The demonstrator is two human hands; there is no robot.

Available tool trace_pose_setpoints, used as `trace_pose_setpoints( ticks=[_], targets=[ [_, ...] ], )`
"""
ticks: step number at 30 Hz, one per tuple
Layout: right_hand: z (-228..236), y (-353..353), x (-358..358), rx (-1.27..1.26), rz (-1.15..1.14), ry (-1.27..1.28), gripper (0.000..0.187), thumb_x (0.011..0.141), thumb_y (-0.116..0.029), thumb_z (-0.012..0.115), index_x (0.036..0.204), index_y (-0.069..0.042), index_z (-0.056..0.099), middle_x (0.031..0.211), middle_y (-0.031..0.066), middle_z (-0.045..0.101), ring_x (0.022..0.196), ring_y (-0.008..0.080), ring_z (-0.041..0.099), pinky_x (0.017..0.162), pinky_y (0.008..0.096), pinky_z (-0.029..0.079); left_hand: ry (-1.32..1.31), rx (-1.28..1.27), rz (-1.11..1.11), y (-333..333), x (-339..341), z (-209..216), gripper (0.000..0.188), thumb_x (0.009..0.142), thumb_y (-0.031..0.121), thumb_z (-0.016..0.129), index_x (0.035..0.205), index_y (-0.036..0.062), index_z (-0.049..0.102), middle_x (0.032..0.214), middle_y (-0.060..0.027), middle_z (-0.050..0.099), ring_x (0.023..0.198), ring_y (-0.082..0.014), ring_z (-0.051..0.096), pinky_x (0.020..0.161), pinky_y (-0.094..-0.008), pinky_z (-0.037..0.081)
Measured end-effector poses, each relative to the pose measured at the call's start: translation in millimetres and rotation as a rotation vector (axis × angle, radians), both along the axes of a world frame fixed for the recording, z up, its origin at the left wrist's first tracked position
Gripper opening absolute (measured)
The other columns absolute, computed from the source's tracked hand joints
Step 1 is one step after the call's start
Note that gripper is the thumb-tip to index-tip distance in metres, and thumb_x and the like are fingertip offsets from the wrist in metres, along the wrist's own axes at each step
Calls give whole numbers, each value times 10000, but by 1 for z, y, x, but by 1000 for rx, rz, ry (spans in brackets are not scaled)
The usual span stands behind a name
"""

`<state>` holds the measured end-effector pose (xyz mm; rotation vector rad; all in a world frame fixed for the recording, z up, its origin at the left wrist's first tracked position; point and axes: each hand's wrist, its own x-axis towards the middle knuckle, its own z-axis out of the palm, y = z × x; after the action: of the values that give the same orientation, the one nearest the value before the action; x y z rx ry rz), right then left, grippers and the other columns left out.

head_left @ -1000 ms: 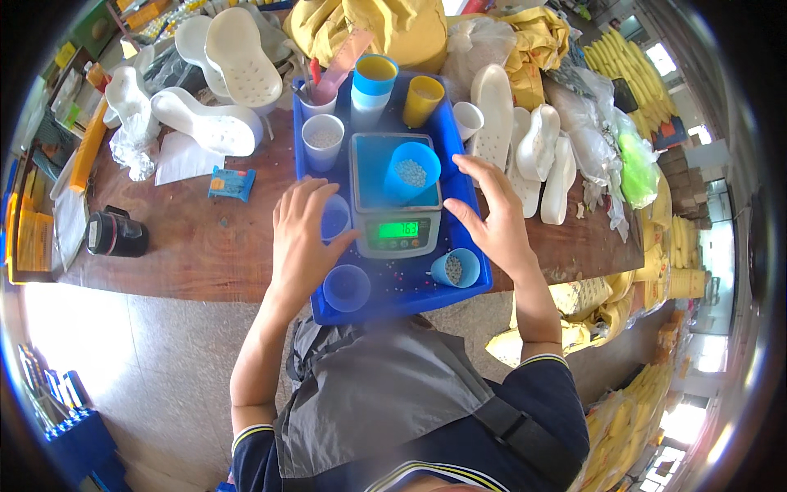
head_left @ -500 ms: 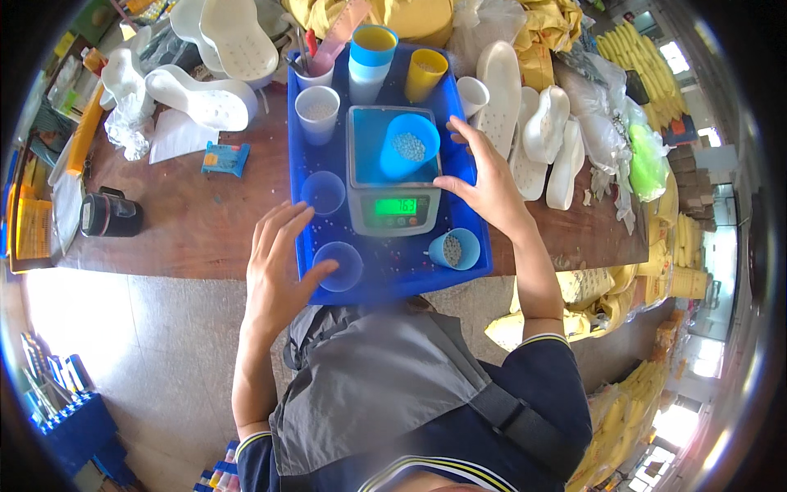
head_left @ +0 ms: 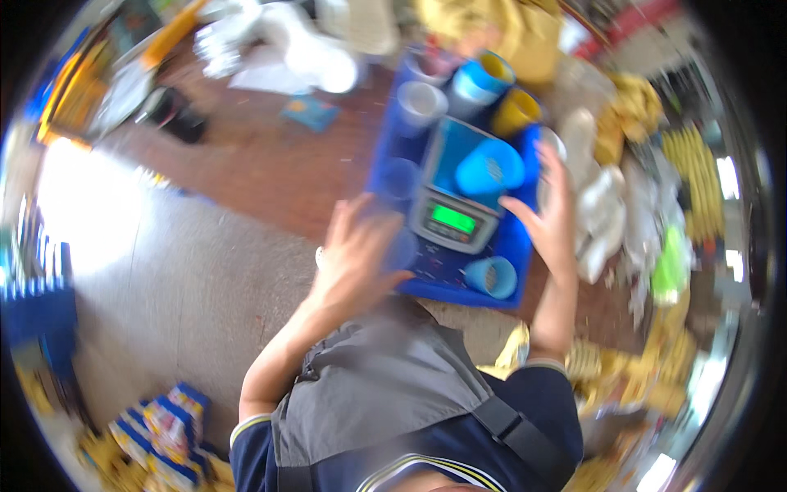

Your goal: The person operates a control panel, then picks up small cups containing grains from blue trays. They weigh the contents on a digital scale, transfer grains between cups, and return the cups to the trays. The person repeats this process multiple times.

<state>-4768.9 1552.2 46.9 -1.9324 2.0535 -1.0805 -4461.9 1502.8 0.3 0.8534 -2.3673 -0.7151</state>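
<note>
A blue cup (head_left: 484,170) with grey pellets in it stands on the weighing scale (head_left: 427,215), whose display glows green. Beside this cup is my right hand (head_left: 551,221), thumb and fingers apart, holding nothing. My left hand (head_left: 354,258), blurred, lies at the left edge of the blue tray (head_left: 459,292). Its thumb is spread from the fingers, next to a see-through cup (head_left: 402,250) that it partly hides. A second see-through cup (head_left: 400,179) stands behind that one. In the tray's near right corner a light blue cup (head_left: 492,277) leans over with pellets inside.
At the tray's far end are a white cup (head_left: 421,105), stacked blue cups (head_left: 484,78) and a yellow cup (head_left: 516,112). A black mug (head_left: 174,115) and a small blue packet (head_left: 310,112) sit on the wooden table (head_left: 270,172). White shoe soles (head_left: 602,221) lie on the right.
My view has turned, so the tray appears tilted and farther right. My left hand stays by the near see-through cup, now covering more of it. My right hand remains beside the blue cup.
</note>
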Motion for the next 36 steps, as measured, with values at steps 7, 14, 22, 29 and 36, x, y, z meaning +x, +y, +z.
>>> trace_pose_setpoints(
  ticks=[7, 14, 22, 29, 36],
  targets=[
    [21, 37, 51, -367, -98, 155, 524, 938, -87, 660, 1395, 50, 442, 1385, 202, 538, 1220, 313, 564, 1024, 423, 461, 223, 26, -64, 8, 20, -10, 986, 650, 326, 868, 1459, 41, 382, 1434, -215, 410, 1404, -410, 310, 1168, -617, 208],
    [-34, 11, 262, -834, 491, -186, 191, 950, -38, 589, 1091, 74, 528, 930, 159, 606, 764, 228, 575, 722, 355, 509, 435, 23, 287, 8, 173, -42, 777, 747, 184, 806, 1413, 33, 434, 1415, -184, 441, 1357, -392, 375, 1101, -497, 374],
    [-96, -131, 576, 79, 577, -500, 313, 925, -24, 613, 1233, -6, 556, 1100, 112, 634, 975, 183, 603, 802, 288, 488, 387, 3, 1100, 36, 488, -83, 518, 768, 137, 788, 1236, 43, 587, 1244, -143, 596, 1183, -350, 549, 1002, -436, 470],
    [-140, -215, 802, 246, 713, -284, 315, 899, -71, 672, 1196, -26, 578, 1100, 105, 648, 946, 198, 631, 750, 306, 519, 257, -111, 1529, 36, 792, -109, 422, 821, 144, 764, 1203, 36, 623, 1117, -143, 677, 1118, -300, 611, 968, -408, 481],
    [-197, -339, 1131, 241, 892, -127, 156, 870, -132, 707, 921, 2, 645, 946, 134, 657, 852, 298, 632, 785, 371, 500, 366, 800, 1869, 117, 1052, -363, 541, 841, 352, 720, 1243, 11, 597, 1180, -196, 669, 1087, -334, 654, 920, -416, 513]
  ],
)
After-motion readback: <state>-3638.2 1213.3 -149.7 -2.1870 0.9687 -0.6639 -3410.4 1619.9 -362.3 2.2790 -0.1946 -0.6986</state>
